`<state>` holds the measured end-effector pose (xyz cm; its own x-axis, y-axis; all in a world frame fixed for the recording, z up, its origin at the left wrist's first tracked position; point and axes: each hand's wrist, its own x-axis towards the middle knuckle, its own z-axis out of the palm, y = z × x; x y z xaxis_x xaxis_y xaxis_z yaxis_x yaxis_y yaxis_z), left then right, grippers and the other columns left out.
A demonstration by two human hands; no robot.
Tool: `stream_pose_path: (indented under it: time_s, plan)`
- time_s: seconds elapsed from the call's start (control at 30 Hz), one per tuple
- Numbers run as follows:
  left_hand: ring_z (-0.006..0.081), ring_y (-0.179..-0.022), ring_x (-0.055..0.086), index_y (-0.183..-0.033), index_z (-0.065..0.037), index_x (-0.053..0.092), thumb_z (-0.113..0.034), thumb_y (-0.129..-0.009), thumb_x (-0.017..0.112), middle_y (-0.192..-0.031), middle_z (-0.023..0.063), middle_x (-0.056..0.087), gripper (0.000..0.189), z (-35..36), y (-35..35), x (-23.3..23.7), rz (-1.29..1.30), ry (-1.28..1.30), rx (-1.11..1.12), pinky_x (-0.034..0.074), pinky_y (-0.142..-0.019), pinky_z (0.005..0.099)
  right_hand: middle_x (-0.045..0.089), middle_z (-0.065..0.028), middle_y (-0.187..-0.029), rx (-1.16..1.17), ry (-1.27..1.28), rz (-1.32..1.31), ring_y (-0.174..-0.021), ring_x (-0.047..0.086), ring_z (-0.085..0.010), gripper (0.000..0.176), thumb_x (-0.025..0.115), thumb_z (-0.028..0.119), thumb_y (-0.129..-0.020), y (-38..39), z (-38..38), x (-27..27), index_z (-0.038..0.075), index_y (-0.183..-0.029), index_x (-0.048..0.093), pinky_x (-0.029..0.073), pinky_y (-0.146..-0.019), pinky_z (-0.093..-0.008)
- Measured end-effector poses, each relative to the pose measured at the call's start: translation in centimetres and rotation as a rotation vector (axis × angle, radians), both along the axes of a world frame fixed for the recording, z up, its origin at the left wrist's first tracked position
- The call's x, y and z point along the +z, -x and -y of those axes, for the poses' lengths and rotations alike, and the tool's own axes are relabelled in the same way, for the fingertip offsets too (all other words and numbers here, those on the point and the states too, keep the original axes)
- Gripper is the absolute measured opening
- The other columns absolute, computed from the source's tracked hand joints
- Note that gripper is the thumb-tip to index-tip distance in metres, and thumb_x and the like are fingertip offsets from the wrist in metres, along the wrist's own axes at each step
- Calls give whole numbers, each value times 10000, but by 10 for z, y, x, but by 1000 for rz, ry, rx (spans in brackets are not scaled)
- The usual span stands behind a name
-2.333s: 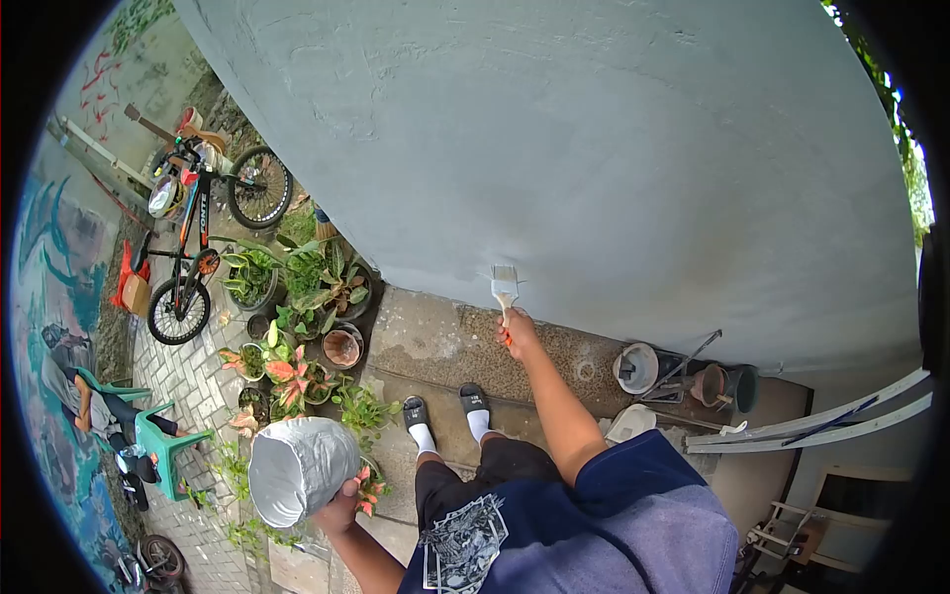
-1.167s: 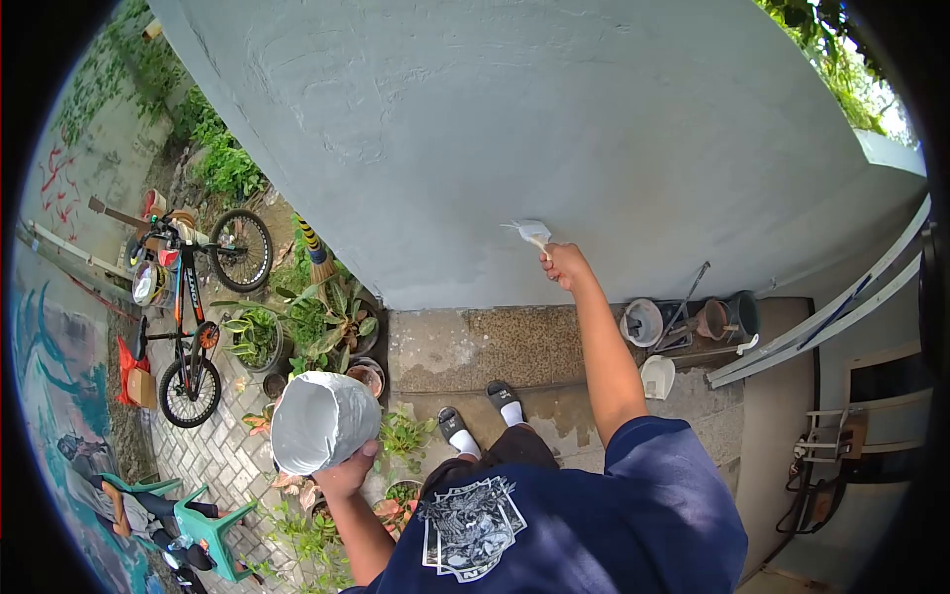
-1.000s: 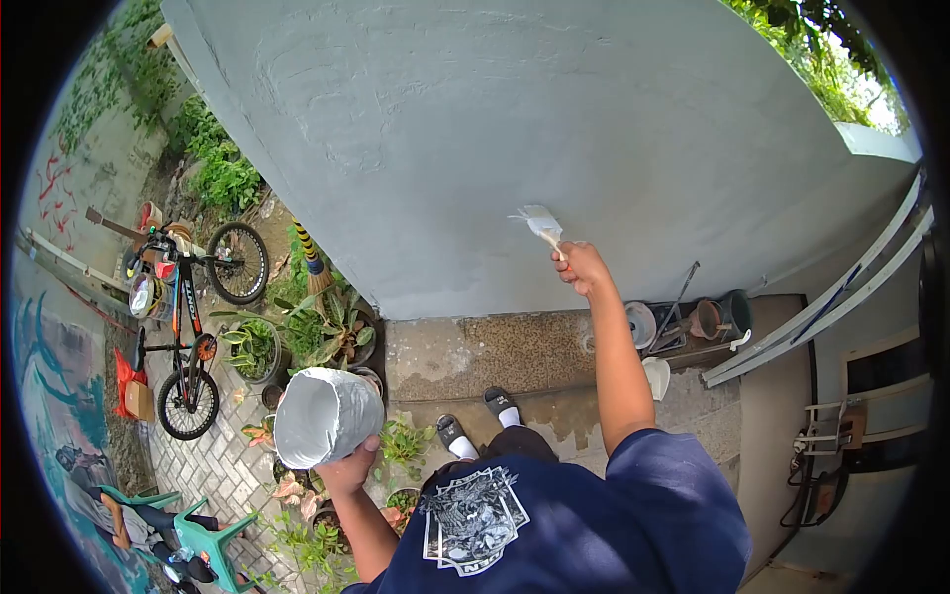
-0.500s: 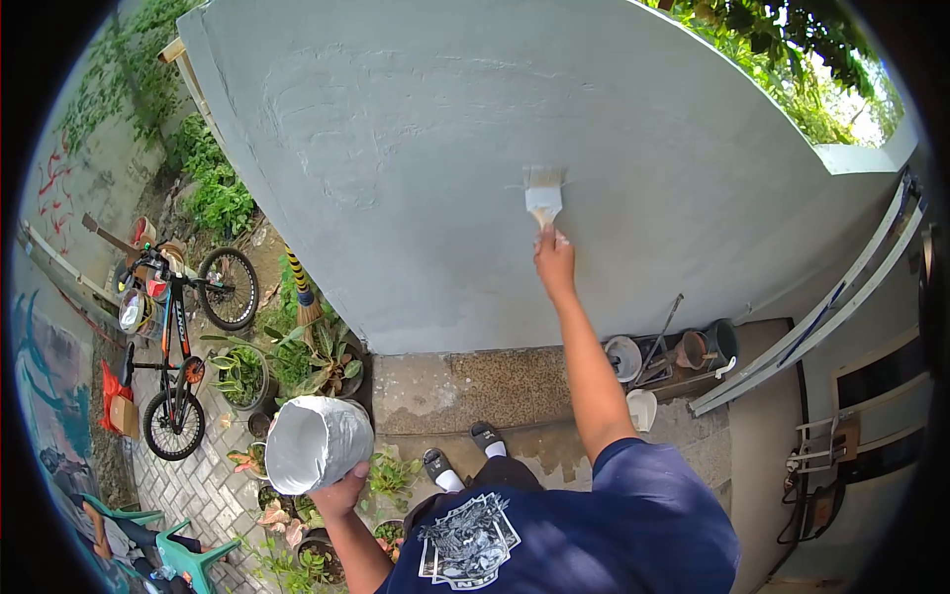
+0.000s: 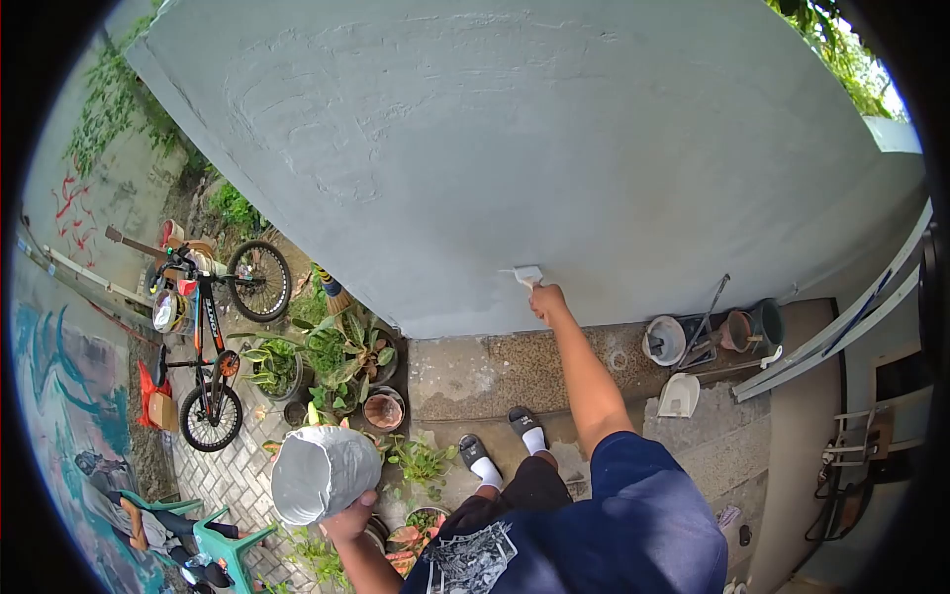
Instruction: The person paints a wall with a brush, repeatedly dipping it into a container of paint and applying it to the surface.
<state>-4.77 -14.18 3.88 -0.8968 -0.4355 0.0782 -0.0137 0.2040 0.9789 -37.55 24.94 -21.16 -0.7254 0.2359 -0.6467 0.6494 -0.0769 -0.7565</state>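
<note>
With my right hand [image 5: 546,302] I grip the handle of a flat paintbrush [image 5: 527,274]. Its bristle end meets the grey wall [image 5: 475,198] low down, not far above the wall's base. My left hand [image 5: 351,517] supports a paint-smeared, whitish-grey bucket [image 5: 327,475] from its lower right side, off to the left of my body. The bucket is tilted with its mouth toward the left; pale grey coats the inside, and how much paint lies in it cannot be seen.
Potted plants [image 5: 341,356] line the wall's left end, beside a broom [image 5: 334,289]. A bicycle [image 5: 206,342] stands on the paving. Several buckets [image 5: 665,340] and a white dustpan [image 5: 680,395] are at right. A person [image 5: 163,525] is by green chairs [image 5: 223,544].
My right hand has brought the paintbrush down the wall from mid-height to near its base. The view has tilted downward. The bucket stays in my left hand.
</note>
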Motion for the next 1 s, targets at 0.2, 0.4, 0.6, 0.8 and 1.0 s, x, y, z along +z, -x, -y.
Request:
stream_pose_path:
  time_s: [0.2,0.4,0.6,0.8,1.0]
  plan:
    - [262,-1073,613,-1323,56,465,-454,-614,921,-1213,143,611,985,1,15,-3,-71,-47,-21,492,-948,393,501,9,-613,-22,-23,-410,-432,396,-63,311,501,256,-1009,-37,-14,233,11,-832,576,250,-367,-233]
    - [256,-1102,600,-1347,52,446,-463,-615,919,-1244,146,594,1012,13,45,-29,-246,-20,-47,481,-969,397,490,27,-631,-63,-86,-850,-447,368,-25,305,499,288,-1020,-56,-9,410,17,-901,575,238,-374,-201]
    - [275,-1135,584,-1376,55,411,-543,-630,883,-1288,152,566,1066,9,36,-14,-170,-25,-23,470,-989,408,461,23,-615,-180,-282,-996,-439,368,-47,339,439,312,-1050,12,11,261,63,-829,505,285,-384,-222]
    - [290,-1159,572,-1369,60,426,-613,-638,844,-1300,164,564,1078,2,47,7,-156,44,47,463,-993,421,568,-85,-674,-156,-410,-679,-636,579,-180,349,440,277,-1040,-6,43,14,-18,-905,568,483,-629,-341]
    - [289,-1141,581,-1355,60,440,-600,-634,853,-1281,160,574,1061,12,26,-21,-65,108,107,470,-984,421,678,-208,-791,33,-501,72,-688,680,-286,506,452,410,-1012,-15,26,-195,-63,-927,612,512,-571,-385]
